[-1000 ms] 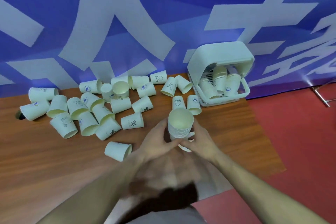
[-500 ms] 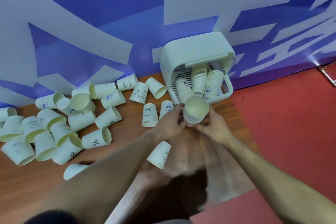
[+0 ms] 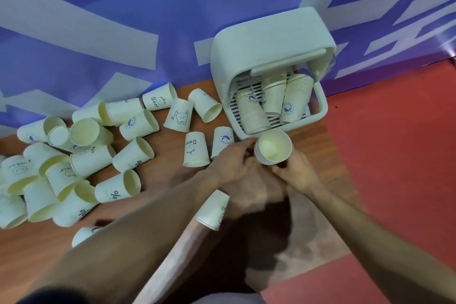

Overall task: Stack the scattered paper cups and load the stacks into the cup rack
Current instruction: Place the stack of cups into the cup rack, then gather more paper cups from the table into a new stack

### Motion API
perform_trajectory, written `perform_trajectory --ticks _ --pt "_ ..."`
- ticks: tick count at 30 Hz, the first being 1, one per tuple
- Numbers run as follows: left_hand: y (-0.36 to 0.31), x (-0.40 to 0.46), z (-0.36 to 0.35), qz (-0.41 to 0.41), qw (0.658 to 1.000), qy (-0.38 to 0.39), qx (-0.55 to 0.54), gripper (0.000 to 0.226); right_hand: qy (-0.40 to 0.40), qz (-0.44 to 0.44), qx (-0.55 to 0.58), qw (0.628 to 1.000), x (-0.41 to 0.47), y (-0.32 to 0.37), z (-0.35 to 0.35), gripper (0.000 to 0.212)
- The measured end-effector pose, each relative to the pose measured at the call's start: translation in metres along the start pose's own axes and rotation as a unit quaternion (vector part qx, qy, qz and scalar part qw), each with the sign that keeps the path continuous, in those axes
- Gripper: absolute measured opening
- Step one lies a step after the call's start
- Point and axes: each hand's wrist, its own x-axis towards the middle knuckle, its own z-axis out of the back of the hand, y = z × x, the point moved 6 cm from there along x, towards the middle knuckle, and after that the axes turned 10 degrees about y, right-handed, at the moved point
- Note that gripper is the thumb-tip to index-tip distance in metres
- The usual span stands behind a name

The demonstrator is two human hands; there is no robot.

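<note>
Stack of nested pale paper cups [image 3: 272, 147] gripped between left hand [image 3: 232, 160] and right hand [image 3: 294, 170], held just before the front rim of the white plastic cup rack [image 3: 269, 49], rack set near the right edge of the brown wooden table [image 3: 158, 180], stack's lower part hidden behind fingers, scattered pale paper cups [image 3: 74, 155] cut off at the left frame edge.

The wooden counter [image 3: 308, 249] carries a white cup rack [image 3: 269, 52] at its far right corner. Scattered paper cups [image 3: 128, 182] lie across the left and centre; one inverted cup [image 3: 213, 210] stands near the front.
</note>
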Motion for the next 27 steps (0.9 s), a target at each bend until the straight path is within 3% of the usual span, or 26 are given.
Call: perform_trajectory --ticks 4,8,13,17,21,27 --pt "0.001 -0.009 0.003 -0.006 1.000 -0.017 -0.013 0.059 -0.026 -0.014 0.043 0.999 -0.006 -0.003 -0.005 0.063" --pt "0.014 -0.040 0.011 0.000 0.997 -0.071 -0.023 0.055 0.003 -0.122 0.007 0.993 -0.031 -0.011 -0.035 0.023" --pt "0.044 -0.099 0.010 0.054 0.991 -0.125 -0.014 0.052 0.110 -0.008 0.001 0.994 -0.053 0.021 -0.099 0.022" --pt "0.064 -0.149 0.001 0.100 0.982 -0.158 -0.030 0.051 0.129 0.060 -0.004 0.990 -0.052 0.064 -0.123 0.060" --pt "0.082 -0.195 -0.012 0.148 0.967 -0.200 -0.056 0.057 0.143 0.084 -0.115 0.979 -0.049 0.107 -0.136 0.087" --pt "0.105 -0.249 -0.048 0.193 0.958 -0.195 -0.089 0.072 0.153 0.080 -0.297 0.939 -0.049 0.126 -0.156 0.096"
